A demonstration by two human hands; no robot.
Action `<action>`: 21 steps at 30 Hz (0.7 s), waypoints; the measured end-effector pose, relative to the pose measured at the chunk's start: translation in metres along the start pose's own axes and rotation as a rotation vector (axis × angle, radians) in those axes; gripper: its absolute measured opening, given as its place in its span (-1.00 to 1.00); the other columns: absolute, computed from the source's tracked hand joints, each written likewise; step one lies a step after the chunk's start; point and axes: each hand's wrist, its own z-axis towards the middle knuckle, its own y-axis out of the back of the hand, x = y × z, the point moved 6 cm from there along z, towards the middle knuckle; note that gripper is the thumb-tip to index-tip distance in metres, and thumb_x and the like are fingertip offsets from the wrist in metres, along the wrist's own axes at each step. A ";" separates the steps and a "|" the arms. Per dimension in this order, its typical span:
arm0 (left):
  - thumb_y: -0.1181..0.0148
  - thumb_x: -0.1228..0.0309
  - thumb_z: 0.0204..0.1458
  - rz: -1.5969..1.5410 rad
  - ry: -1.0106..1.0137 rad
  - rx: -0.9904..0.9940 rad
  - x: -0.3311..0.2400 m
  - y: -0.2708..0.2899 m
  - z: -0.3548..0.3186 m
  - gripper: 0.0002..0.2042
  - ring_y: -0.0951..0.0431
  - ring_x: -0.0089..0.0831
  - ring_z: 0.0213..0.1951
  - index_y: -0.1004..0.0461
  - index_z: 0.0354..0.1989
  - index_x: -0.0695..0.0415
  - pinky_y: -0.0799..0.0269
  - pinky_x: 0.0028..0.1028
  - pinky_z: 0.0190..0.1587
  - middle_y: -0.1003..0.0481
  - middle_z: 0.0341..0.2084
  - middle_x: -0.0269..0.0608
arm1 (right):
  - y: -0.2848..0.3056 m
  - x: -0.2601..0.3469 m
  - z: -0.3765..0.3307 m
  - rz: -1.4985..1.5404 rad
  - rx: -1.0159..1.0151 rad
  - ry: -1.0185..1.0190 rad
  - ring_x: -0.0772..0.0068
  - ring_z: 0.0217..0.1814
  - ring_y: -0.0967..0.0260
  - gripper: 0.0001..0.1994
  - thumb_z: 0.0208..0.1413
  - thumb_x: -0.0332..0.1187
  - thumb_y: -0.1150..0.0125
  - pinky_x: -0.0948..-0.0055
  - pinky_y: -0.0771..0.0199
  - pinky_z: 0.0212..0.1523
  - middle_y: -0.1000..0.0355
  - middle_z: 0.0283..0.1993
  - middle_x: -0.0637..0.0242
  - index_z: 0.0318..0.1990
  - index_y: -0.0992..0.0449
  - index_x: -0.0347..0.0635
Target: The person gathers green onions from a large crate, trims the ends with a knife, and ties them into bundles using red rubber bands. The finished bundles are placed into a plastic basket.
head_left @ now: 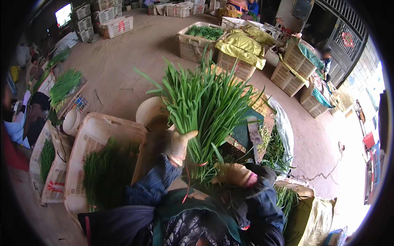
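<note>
Here's the green bunch [201,110], upright before the lap, likely light, bendy, easily bruised: best held low, round the stems. Left grip [179,148] clasps its side; right grip [234,174], by the stem ends, can't tell. Crate [98,126] leftward.

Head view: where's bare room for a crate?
Two patches of brown floor: beyond the round beige bucket, and between the whitish plastic sheet and stacked beige crates. Crowded: around left hand and right hand, with the tall leafy green bunch and dark green panel.
</note>
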 end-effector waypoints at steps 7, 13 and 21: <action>-0.32 0.60 -0.12 0.033 -0.038 0.100 -0.056 -0.009 0.048 -0.61 -0.60 -0.35 -0.16 -0.52 -0.02 0.27 -0.52 -0.40 -0.03 -0.59 -0.14 -0.19 | 0.134 0.029 0.088 0.760 -0.760 0.663 0.23 0.14 -0.41 -0.37 0.03 -0.31 -0.46 0.23 -0.37 0.20 -0.48 0.11 0.28 0.24 -0.31 -0.16; -0.38 0.45 -0.02 0.251 -0.242 0.331 -0.160 -0.009 0.132 -0.64 -0.58 -0.42 -0.12 -0.54 -0.02 0.25 -0.48 -0.45 0.01 -0.61 -0.17 -0.22 | 0.245 0.119 0.095 0.421 -1.139 0.762 0.39 -0.04 -0.45 -0.52 -0.04 -0.23 -0.50 0.37 -0.33 0.11 -0.57 -0.05 0.29 0.02 -0.56 -0.24; -0.44 0.42 -0.05 0.829 0.221 0.127 -0.119 0.166 0.212 -0.47 -0.51 -0.41 0.00 -0.45 0.14 0.21 -0.38 -0.39 0.14 -0.55 -0.01 -0.20 | 0.185 0.131 0.342 -0.365 -0.779 0.549 0.25 0.11 -0.44 -0.72 0.22 -0.28 -0.13 0.25 -0.40 0.11 -0.54 0.04 0.25 0.07 -0.55 0.04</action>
